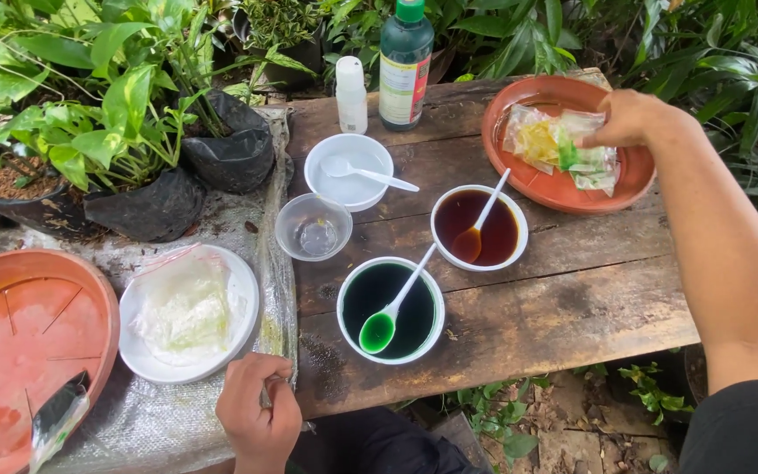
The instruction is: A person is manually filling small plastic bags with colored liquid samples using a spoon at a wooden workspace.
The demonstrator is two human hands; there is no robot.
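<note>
On the old wooden counter [519,307] sit bowls, bottles and a dish, with leafy plants [89,105] in black bags at the back left. At the far left lies a big orange saucer [10,342], and a black and clear packet [56,417] rests on its near edge. Next to it is a white plate [243,307] with a crumpled clear bag [184,307] on it. At the back right of the counter is a round orange dish [563,189] full of small plastic packets [554,145], some yellow and some green. The right hand [629,118] reaches over this dish, and its fingers pinch one of the packets.

Near the front edge is a white bowl of green water [390,309] with a white spoon [392,307] in it. Behind it, to the right, is a white bowl of dark brown water [479,226] with another spoon [482,219]. Behind and to the left sits a white bowl of clear water [348,171] with a spoon [366,173] too. A small clear cup [313,226] stands just in front of that bowl. At the back stand a tall green bottle [405,61] and a small white bottle [351,94], side by side.

The left hand [258,412] rests at the near edge of the counter, just below the white plate. Its fingers are curled shut like a fist, and I cannot tell if anything is inside.
</note>
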